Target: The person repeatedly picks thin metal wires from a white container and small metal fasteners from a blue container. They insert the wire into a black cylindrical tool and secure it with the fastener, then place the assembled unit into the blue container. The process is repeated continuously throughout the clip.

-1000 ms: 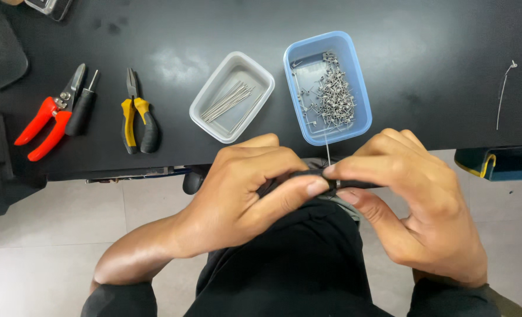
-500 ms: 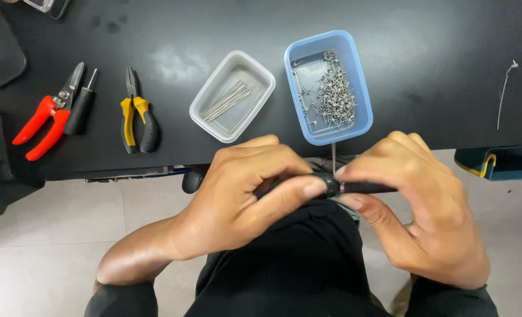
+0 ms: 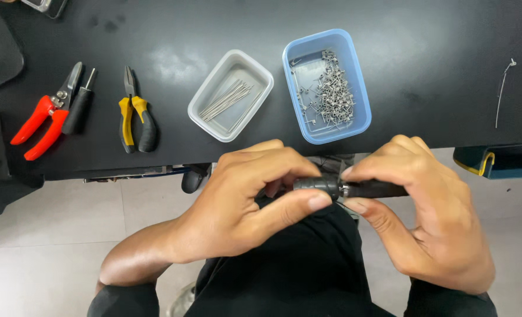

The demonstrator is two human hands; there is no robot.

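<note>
On the black table (image 3: 425, 70) lie, from the left, one red cutter (image 3: 40, 120), one black screwdriver (image 3: 77, 105) touching it, and one pair of yellow pliers (image 3: 134, 111). Next come two trays: a grey tray (image 3: 205, 120) of straight pins, too many to count, and a blue tray (image 3: 355, 120) heaped with small bent pins. One loose wire (image 3: 503, 88) lies far right. Below the table edge, over the lap, the left hand (image 3: 243, 205) pinches a black tool (image 3: 355, 188) by its front end; the right hand (image 3: 431, 217) closes around its handle, hiding most of it.
</note>
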